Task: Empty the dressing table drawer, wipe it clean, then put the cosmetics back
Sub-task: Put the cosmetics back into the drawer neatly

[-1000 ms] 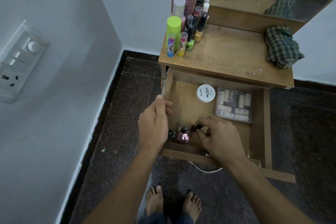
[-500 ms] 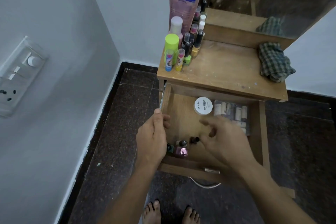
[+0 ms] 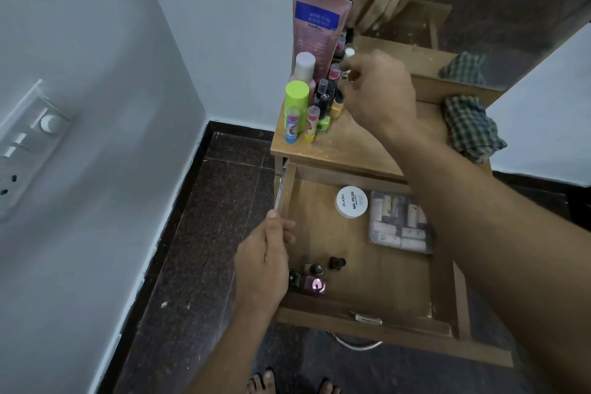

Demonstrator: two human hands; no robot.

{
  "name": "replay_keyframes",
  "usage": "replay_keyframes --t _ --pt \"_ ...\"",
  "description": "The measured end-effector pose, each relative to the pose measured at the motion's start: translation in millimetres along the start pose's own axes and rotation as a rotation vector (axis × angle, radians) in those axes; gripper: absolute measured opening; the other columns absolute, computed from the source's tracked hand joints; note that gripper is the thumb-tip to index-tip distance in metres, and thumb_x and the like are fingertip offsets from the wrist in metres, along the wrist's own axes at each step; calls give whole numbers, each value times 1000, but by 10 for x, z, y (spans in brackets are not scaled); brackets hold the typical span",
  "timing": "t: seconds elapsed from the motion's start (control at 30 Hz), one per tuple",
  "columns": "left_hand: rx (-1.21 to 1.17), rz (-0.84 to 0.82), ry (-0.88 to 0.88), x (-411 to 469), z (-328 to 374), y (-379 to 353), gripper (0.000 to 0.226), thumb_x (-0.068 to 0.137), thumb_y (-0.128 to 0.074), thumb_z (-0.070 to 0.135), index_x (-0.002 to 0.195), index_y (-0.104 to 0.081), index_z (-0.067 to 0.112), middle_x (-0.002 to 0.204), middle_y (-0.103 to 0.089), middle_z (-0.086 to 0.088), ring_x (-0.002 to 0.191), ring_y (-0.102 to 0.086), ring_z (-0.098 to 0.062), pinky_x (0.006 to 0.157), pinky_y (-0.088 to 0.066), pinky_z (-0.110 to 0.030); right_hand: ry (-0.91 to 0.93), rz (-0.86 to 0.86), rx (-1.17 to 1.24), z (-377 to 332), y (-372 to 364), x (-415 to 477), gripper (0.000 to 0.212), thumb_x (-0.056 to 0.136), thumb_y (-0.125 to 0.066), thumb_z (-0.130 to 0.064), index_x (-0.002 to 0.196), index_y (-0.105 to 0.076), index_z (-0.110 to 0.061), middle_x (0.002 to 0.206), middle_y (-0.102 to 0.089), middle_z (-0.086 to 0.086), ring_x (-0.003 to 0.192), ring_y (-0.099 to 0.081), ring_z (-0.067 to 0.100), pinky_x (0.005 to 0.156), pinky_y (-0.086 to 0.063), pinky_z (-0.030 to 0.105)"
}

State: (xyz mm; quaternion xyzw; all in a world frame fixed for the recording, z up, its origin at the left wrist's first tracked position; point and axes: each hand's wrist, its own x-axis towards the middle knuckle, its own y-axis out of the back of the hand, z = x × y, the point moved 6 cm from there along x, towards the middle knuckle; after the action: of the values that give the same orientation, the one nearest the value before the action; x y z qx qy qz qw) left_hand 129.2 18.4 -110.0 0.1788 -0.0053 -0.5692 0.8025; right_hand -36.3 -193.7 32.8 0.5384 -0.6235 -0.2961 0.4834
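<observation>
**Q:** Which step is shown?

**A:** Emptying, by the look of it. The drawer (image 3: 383, 278) stands pulled out under the top (image 3: 361, 144). On its floor lie a white jar (image 3: 351, 201), a clear box (image 3: 399, 222) and four small bottles (image 3: 316, 275) near the front left corner. A cluster (image 3: 319, 99) of cosmetics stands at the top's left rear.

**Q:** And the hands?

**A:** The left hand (image 3: 262, 262) grips the drawer's left wall, fingers curled over its rim. The right hand (image 3: 377, 93) is up at the cluster, fingers bent and tips drawn together. Whether they pinch anything cannot be told.

**Q:** What does the next move call for?

**A:** Probably a reach down into the drawer for the bottles. They stand upright and close-set, so one cap must be pinched without toppling its neighbours. The jar and box want a wider grasp. Wiping waits on a bare floor. The cloth (image 3: 473, 128) lies on the top's right side, well apart from the cluster.
</observation>
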Motion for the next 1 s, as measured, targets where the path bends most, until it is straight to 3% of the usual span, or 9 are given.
replay_keyframes --t 0.23,0.4,0.53,0.63,0.73,0.77,0.9,1.0 --pt "11 -7 5 5 -20 0 60 99 -24 65 87 -73 32 77 -71 10 69 -67 -10 72 -58 -44 13 -49 -34 29 1 -16 20 93 -66 -11 110 -76 -16 108 -73 7 98 -68 25 87 -58 45" --pt "9 -7 6 15 -16 1 61 99 -23 66 88 -73 31 75 -71 10 69 -67 -10 73 -57 -48 24 42 36 52 466 -338 19 90 -69 -23 106 -78 -20 100 -76 3 92 -68 22 84 -56 42" --pt "3 -5 22 14 -23 9 62 99 -23 66 86 -72 32 76 -71 10 71 -67 -13 75 -57 -49 -2 39 143 98 777 -1011 17 91 -71 -31 102 -77 -20 90 -69 -11 81 -64 8 80 -52 23" --pt "16 -3 13 9 -9 10 62 100 -23 66 85 -72 32 76 -71 10 70 -67 -13 74 -57 -48 -63 -14 213 136 782 -1555 16 88 -74 -30 101 -78 -21 88 -70 -12 77 -65 4 77 -57 31" --pt "16 2 16 7 0 2 62 101 -23 65 83 -72 31 76 -72 9 69 -67 -12 74 -57 -47 -106 -35 231 161 666 -1938 13 84 -80 -27 97 -79 -23 87 -71 -13 73 -63 1 71 -47 10" --pt "19 4 20 8 4 3 62 102 -23 64 82 -72 31 76 -72 9 68 -67 -12 74 -57 -46 -113 -43 244 156 609 -2019 14 83 -81 -27 96 -79 -23 87 -71 -13 72 -63 1 71 -46 9" --pt "0 10 29 -11 45 20 66 103 -18 61 84 -72 27 76 -72 6 62 -65 -12 68 -54 -40 -97 -90 285 23 332 -2167 10 81 -83 -28 89 -78 -24 80 -68 -12 64 -61 7 64 -53 34" --pt "-47 26 61 -1 43 45 73 102 -12 62 85 -73 25 77 -73 4 60 -64 -13 68 -52 -37 -67 -135 258 -106 107 -2166 11 81 -84 -32 86 -76 -25 76 -65 -13 60 -57 7 58 -53 35"
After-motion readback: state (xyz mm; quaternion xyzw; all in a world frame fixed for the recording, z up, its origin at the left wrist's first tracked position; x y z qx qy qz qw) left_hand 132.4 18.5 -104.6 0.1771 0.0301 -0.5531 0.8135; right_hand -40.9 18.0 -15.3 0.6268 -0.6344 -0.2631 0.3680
